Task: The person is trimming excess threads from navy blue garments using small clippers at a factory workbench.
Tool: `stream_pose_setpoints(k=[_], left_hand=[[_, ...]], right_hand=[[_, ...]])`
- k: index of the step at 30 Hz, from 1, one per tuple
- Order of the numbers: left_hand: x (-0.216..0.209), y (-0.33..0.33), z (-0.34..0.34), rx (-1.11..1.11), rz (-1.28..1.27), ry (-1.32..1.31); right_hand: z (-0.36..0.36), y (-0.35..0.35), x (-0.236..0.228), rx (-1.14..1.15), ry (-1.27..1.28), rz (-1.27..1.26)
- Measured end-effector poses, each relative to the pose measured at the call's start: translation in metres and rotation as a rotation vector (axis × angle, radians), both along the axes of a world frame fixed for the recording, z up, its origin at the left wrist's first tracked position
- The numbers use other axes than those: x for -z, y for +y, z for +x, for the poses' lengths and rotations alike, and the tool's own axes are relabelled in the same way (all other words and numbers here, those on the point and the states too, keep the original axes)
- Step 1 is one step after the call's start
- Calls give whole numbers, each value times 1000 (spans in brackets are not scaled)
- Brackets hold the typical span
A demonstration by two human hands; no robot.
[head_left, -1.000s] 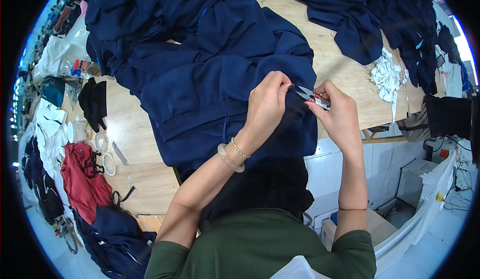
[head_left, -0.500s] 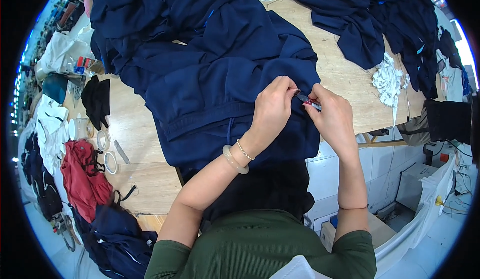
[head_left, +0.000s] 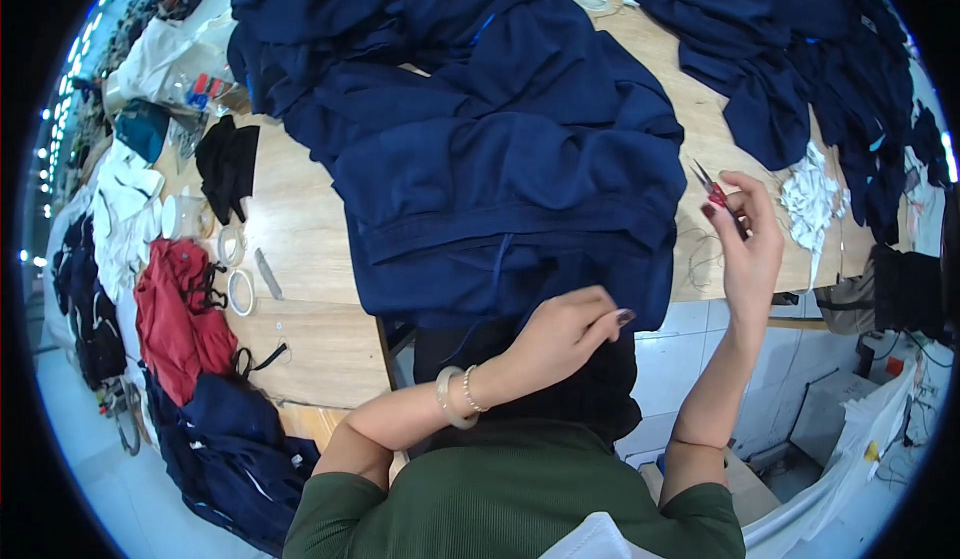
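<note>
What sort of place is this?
Probably a garment workshop: navy garments heaped on a wooden table, small pointed snips in the person's right hand, and more clothing, red and white, along the left side.

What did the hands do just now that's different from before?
They moved apart. The left hand came back toward the body; I can't tell if it's pinching anything. The right hand moved rightward, still holding the small scissors. The navy garment stayed on the table.
</note>
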State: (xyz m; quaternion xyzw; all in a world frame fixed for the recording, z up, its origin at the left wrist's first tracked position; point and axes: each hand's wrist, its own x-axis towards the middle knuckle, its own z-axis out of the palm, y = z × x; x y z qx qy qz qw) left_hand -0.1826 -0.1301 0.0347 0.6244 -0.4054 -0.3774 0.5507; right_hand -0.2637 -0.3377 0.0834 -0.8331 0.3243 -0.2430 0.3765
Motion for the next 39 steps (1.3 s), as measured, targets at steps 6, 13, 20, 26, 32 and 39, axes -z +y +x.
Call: stream_pose_setpoints(k=[6, 13, 20, 26, 32, 39], left_hand=[[24, 65, 28, -719, 40, 431], [29, 64, 63, -724, -77, 1082], [36, 41, 68, -628, -191, 1229], [5, 17, 71, -525, -248, 1204], [-15, 16, 69, -612, -289, 1116], [-30, 10, 65, -644, -337, 1121]], right_hand=[[38, 44, 9, -277, -239, 521], [104, 73, 55, -324, 155, -215], [94, 59, 50, -447, -113, 604], [80, 57, 39, -404, -47, 720], [66, 67, 17, -243, -308, 322], [61, 79, 0, -302, -266, -284]])
